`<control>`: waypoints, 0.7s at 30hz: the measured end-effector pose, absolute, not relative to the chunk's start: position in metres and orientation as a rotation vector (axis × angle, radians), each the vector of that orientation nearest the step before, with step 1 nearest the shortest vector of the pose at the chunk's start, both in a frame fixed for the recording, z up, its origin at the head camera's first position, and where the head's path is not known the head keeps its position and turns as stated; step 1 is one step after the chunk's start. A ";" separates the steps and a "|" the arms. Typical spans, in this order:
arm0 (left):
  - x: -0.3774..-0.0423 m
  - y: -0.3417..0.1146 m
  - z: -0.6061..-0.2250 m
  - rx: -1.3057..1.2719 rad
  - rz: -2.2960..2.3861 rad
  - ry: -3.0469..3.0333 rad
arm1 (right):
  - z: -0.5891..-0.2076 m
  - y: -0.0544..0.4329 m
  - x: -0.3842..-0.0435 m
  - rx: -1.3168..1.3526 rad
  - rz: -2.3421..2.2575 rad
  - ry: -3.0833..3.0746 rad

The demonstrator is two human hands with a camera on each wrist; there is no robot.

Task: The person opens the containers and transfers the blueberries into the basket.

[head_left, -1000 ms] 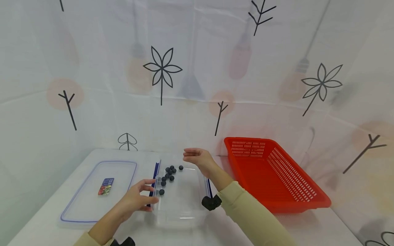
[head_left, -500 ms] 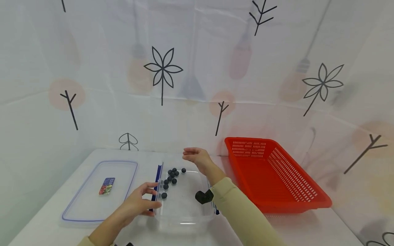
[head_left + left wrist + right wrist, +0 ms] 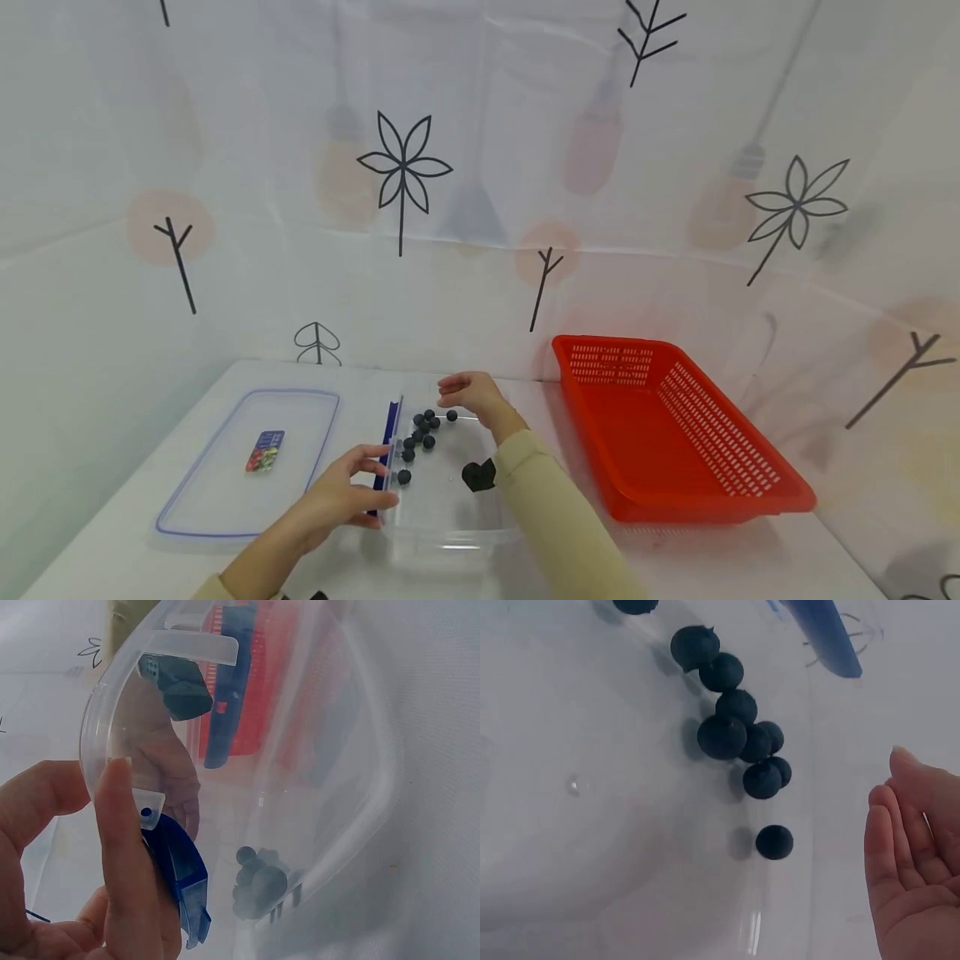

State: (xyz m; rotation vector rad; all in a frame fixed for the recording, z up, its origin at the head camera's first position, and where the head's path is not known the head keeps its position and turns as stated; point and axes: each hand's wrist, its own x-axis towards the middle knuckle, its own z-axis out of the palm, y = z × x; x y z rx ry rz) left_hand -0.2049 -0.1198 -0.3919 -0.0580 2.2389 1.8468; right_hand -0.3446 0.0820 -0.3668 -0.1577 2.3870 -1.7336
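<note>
A clear plastic food container (image 3: 450,508) with blue side latches stands in the middle of the table. Dark blueberries (image 3: 418,436) lie in it along the left side and the far left corner; the right wrist view shows them close together, with one (image 3: 774,842) set apart. My left hand (image 3: 341,492) grips the container's left rim, thumb and fingers around the wall beside the blue latch (image 3: 180,870). Beyond the far rim, my right hand (image 3: 472,396) hangs with loosely curved fingers and holds nothing. Its forearm passes over the container's right side and hides part of it.
To the left lies a clear lid (image 3: 217,492) with a blue edge and a small fruit label (image 3: 265,451). A red perforated basket (image 3: 675,500) stands on the right. Behind the white table (image 3: 97,542) hangs a patterned cloth (image 3: 480,167).
My right hand has dropped slightly and come nearer, its forearm shifting left over the container. The container has slid a little to the right, with my left hand still holding its rim.
</note>
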 end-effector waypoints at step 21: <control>-0.204 -0.120 -0.388 0.009 1.861 2.201 | -0.387 0.092 -0.360 -0.402 -0.980 2.763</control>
